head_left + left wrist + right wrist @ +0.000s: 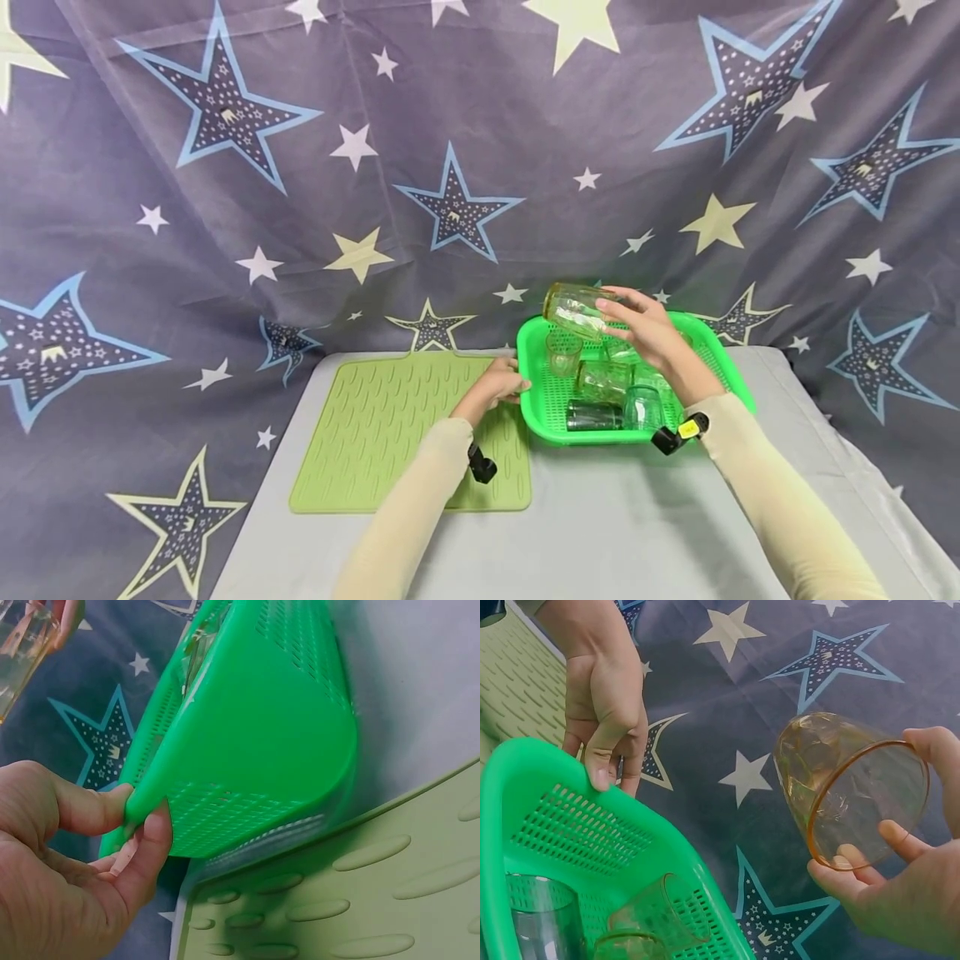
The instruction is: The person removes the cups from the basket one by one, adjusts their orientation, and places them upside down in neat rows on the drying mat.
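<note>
My right hand [640, 324] holds an amber drinking glass [576, 310] tilted on its side above the green basket [633, 437]. In the right wrist view the fingers and thumb grip the glass [810, 769] near its open rim. My left hand [495, 385] pinches the left rim of the basket; in the left wrist view the thumb [94, 810] lies over the rim and the fingers curl beneath it. Inside the basket are several glasses: a yellowish one lying down [602, 381], a dark one on its side [594, 415], a teal one [643, 407], and a pinkish one [564, 353].
A light green drying mat [375, 442] with raised ovals lies left of the basket, under my left forearm. Both rest on a table with a pale grey cover [600, 517]. A star-patterned curtain [337, 208] hangs right behind the table.
</note>
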{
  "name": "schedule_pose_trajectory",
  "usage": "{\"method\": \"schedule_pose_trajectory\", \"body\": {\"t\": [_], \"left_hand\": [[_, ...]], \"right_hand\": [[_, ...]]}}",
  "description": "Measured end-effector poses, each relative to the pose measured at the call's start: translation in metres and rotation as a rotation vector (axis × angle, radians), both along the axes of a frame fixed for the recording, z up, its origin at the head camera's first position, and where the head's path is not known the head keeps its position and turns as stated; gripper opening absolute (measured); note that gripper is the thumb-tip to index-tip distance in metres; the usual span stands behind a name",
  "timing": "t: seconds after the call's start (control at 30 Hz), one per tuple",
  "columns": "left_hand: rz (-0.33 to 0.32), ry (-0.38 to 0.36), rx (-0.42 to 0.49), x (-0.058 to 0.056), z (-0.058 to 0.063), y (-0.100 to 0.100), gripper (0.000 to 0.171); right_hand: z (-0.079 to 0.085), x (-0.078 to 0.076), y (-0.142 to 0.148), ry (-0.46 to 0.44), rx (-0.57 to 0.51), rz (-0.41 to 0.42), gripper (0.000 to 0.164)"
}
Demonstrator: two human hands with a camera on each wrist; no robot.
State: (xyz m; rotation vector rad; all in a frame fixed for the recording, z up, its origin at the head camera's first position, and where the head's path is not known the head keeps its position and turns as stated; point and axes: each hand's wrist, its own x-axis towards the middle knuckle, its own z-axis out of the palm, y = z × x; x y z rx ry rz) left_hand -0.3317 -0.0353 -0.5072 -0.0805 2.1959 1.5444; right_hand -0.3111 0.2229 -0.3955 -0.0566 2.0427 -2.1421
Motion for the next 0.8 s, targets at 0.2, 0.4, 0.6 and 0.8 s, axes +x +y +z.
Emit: {"method": "schedule_pose_trajectory", "body": {"t": [0.2,0.4,0.6,0.8], "left_hand": [[0.02,0.026,-0.004,0.0,0.002,-0.002,0.057],[0.024,0.039,-0.013,0.002,0.005,-0.003,0.06],[0.031,0.065,-0.003,0.007,0.003,-0.003,0.061],[0.08,0.192,-0.04,0.013,0.0,-0.004,0.063]], "right_hand": [[0.004,0.002,-0.003,0.026,-0.009,0.011,0.058],[0.005,0.003,-0.006,0.018,-0.021,0.011,0.053],[0.002,0.006,-0.008,0.002,-0.009,0.014,0.056],[-0.002,0.008,-0.009,-0.011,-0.019,0.028,0.063]]}}
